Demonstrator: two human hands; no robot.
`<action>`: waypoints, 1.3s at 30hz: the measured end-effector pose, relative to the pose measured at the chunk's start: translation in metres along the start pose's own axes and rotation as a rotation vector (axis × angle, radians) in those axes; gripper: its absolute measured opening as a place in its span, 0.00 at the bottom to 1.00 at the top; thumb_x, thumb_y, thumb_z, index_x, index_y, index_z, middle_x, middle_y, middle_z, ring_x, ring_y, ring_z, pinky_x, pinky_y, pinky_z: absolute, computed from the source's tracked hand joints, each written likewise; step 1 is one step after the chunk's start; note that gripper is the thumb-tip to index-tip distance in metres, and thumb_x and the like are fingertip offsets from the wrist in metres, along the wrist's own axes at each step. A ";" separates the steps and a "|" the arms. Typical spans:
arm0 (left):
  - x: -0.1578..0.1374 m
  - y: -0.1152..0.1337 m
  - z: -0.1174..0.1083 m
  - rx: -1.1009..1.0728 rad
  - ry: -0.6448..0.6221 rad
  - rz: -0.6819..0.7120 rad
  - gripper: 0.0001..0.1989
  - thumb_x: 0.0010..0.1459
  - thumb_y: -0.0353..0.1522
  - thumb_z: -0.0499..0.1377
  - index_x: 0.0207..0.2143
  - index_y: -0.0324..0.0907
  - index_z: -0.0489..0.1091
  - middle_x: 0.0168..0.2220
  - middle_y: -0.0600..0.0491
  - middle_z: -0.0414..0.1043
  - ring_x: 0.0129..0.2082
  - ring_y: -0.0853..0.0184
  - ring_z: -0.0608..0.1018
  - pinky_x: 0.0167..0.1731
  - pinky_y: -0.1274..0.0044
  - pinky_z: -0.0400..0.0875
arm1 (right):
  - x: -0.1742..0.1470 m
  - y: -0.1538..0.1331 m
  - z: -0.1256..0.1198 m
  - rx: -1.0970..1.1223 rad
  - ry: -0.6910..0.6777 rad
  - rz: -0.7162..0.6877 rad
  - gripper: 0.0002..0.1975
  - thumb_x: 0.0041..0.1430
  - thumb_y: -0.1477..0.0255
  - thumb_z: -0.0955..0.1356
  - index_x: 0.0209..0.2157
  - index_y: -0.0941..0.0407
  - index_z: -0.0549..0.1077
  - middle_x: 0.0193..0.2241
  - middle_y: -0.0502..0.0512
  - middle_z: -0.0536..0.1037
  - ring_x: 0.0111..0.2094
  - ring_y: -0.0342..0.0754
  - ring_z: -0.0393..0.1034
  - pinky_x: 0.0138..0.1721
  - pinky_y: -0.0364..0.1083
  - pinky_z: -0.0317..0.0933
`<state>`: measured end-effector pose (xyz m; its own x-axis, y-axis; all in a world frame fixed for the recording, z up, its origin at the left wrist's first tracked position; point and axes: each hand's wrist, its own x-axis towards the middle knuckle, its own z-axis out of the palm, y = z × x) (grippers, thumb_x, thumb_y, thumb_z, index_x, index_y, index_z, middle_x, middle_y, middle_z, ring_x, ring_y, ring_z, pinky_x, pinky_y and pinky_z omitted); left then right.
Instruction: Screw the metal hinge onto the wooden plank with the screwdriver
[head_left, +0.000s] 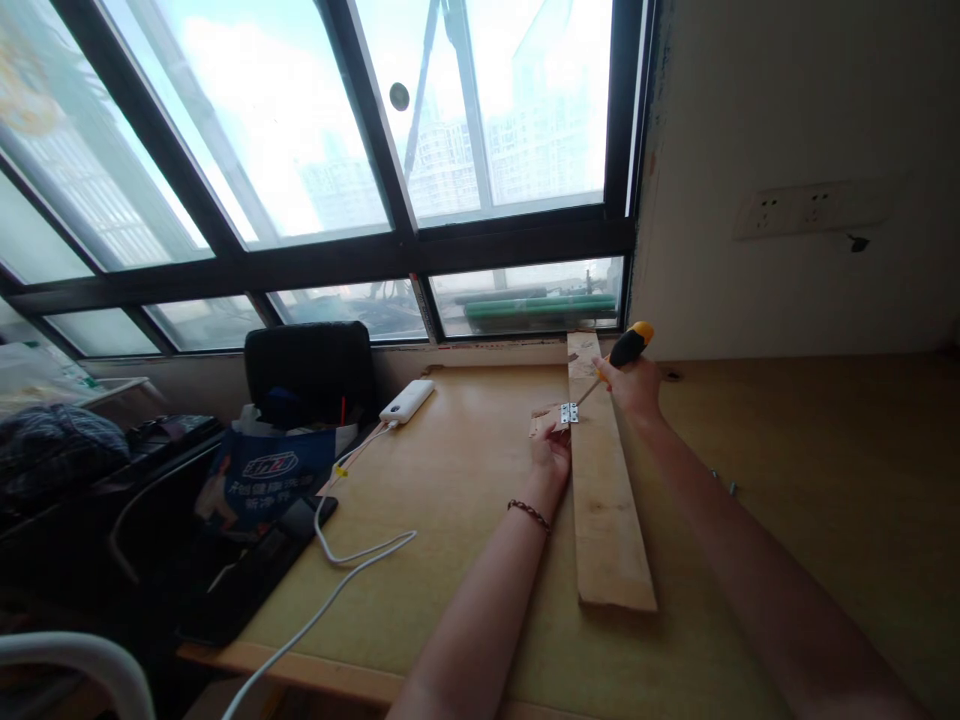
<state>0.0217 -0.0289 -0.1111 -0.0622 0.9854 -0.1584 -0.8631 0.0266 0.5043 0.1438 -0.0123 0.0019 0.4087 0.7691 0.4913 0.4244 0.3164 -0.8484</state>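
A long wooden board [606, 500] lies on the table, its far end near the window. Against its left edge is a small wooden piece [544, 420], and a metal hinge [569, 413] spans the two. My left hand [551, 455], with a braided bracelet at the wrist, is closed on the small wooden piece close to the hinge. My right hand [634, 388] grips a screwdriver [631, 343] with a yellow and black handle. The shaft slants down to the left, its tip at the hinge's right leaf. Any screw under the tip is too small to make out.
Two small screws [733, 488] lie on the table [465, 520] right of the board. A white power bank [407, 401] with a white cable [360, 560] rests at the left. Beyond the left edge are a blue bag [262, 470] and a black chair [311, 370].
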 end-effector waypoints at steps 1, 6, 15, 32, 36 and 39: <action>-0.002 0.001 -0.001 -0.001 0.008 -0.003 0.07 0.44 0.26 0.55 0.30 0.37 0.68 0.29 0.49 0.73 0.29 0.68 0.75 0.35 0.75 0.69 | -0.002 -0.005 -0.002 0.038 -0.017 -0.007 0.20 0.41 0.56 0.69 0.25 0.61 0.71 0.20 0.55 0.73 0.17 0.48 0.67 0.19 0.44 0.60; -0.013 0.005 -0.007 0.015 0.019 -0.082 0.07 0.45 0.25 0.54 0.30 0.37 0.68 0.29 0.49 0.73 0.29 0.68 0.75 0.34 0.77 0.69 | -0.026 -0.021 -0.025 0.076 0.046 -0.232 0.15 0.46 0.61 0.67 0.30 0.59 0.71 0.28 0.55 0.73 0.26 0.47 0.69 0.30 0.46 0.64; -0.037 0.019 -0.019 0.204 0.017 -0.168 0.03 0.47 0.27 0.55 0.27 0.38 0.62 0.33 0.43 0.72 0.31 0.66 0.76 0.32 0.75 0.71 | -0.083 0.053 -0.103 -0.400 -0.426 -0.626 0.20 0.51 0.80 0.59 0.45 0.52 0.69 0.47 0.58 0.67 0.44 0.52 0.66 0.44 0.49 0.61; -0.050 0.013 -0.023 0.842 0.021 0.255 0.09 0.46 0.32 0.56 0.30 0.36 0.70 0.27 0.48 0.72 0.28 0.67 0.74 0.27 0.78 0.67 | -0.071 0.097 -0.119 -0.562 -0.679 -0.542 0.16 0.55 0.75 0.58 0.41 0.53 0.71 0.46 0.55 0.69 0.44 0.50 0.66 0.43 0.47 0.59; -0.055 0.016 -0.021 1.080 -0.002 0.413 0.09 0.47 0.33 0.54 0.28 0.39 0.73 0.22 0.53 0.69 0.24 0.69 0.70 0.24 0.79 0.61 | -0.069 0.098 -0.119 -0.566 -0.695 -0.522 0.15 0.54 0.76 0.59 0.40 0.51 0.72 0.46 0.53 0.69 0.43 0.49 0.66 0.42 0.46 0.59; -0.058 0.017 -0.019 1.155 -0.029 0.466 0.11 0.48 0.34 0.53 0.28 0.39 0.73 0.21 0.54 0.67 0.23 0.70 0.68 0.25 0.79 0.60 | -0.068 0.099 -0.118 -0.597 -0.702 -0.549 0.15 0.54 0.77 0.59 0.39 0.51 0.72 0.46 0.53 0.69 0.44 0.49 0.66 0.43 0.46 0.59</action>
<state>0.0008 -0.0886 -0.1099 -0.2200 0.9436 0.2476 0.1841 -0.2091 0.9604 0.2534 -0.0992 -0.0919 -0.4335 0.8118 0.3913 0.8128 0.5397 -0.2192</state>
